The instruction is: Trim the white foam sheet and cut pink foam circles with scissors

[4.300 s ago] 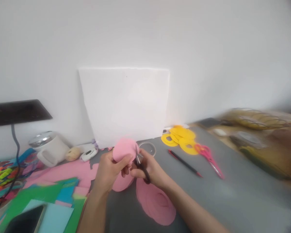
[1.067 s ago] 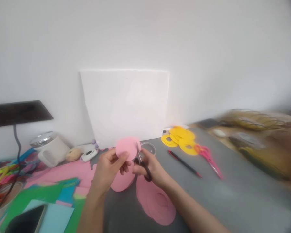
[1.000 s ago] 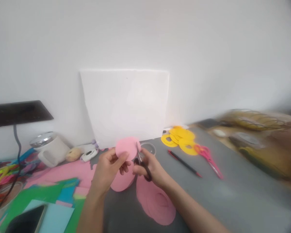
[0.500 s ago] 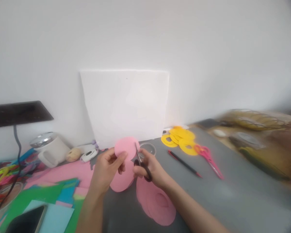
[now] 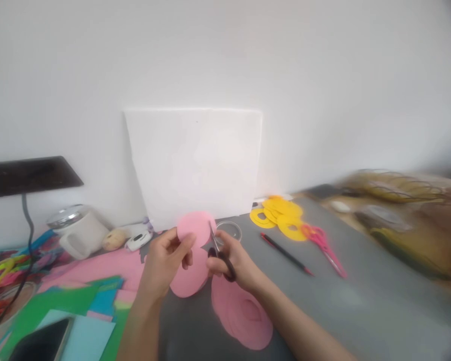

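Pinched between the thumb and fingers of my left hand (image 5: 170, 255) is a round pink paper disc (image 5: 195, 226), held up above the table. My right hand (image 5: 233, 258) grips dark-handled scissors (image 5: 229, 268), its fingers in the loops. The blades point upward at the disc's right edge. Below the held disc lies another pink paper circle (image 5: 190, 278), partly covered by my left hand. A fanned stack of pink paper rings (image 5: 244, 316) rests on the table under my right forearm.
Yellow paper rings (image 5: 280, 213), a black pencil (image 5: 285, 253) and pink scissors (image 5: 325, 248) lie to the right. A tape roll (image 5: 230, 231) sits behind my right hand. Leftward are a white mug (image 5: 80, 235), coloured paper (image 5: 63, 301) and a phone (image 5: 41, 343). A white board (image 5: 197, 160) leans on the wall.
Hardly anything differs. My left hand and the held disc have shifted very slightly; the scissors stay at the disc's right edge.
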### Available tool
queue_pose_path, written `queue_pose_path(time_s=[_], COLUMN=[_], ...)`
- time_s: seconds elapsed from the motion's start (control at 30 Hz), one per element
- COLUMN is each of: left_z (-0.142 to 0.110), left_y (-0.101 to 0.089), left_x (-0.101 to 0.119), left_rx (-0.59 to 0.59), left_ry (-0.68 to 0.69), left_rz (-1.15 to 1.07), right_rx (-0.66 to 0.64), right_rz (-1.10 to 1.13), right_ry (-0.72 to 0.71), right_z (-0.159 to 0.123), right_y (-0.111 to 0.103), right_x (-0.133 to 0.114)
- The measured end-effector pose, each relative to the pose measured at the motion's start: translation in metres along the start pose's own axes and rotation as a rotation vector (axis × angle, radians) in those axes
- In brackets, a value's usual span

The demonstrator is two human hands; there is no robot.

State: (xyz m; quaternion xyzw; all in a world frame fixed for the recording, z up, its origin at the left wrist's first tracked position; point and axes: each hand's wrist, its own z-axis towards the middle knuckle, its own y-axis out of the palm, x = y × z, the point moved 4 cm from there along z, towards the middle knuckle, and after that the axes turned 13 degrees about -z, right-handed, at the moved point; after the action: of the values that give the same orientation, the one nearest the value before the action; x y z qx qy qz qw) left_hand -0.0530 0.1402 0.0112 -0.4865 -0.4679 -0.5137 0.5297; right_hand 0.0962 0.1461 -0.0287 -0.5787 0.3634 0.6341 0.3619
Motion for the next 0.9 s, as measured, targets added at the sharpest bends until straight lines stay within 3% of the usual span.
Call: queue_pose_path(time_s=[0.37,0.9], left_z=[0.0014,-0.0001], left_y=[0.0052,0.0013], left_x=[-0.0011,-0.0004], left_rx=[-0.036,0.002], left_ry=[-0.028,-0.002], left_rz=[0.028,0.035], right_rx=[-0.057,-0.033], right_rz=[0.1,0.019], right_ry=[-0.074,-0.035], right_z=[0.0004,-0.0005], right_y=[-0.0016,-0.0027], right_x=[-0.0059,-0.0034])
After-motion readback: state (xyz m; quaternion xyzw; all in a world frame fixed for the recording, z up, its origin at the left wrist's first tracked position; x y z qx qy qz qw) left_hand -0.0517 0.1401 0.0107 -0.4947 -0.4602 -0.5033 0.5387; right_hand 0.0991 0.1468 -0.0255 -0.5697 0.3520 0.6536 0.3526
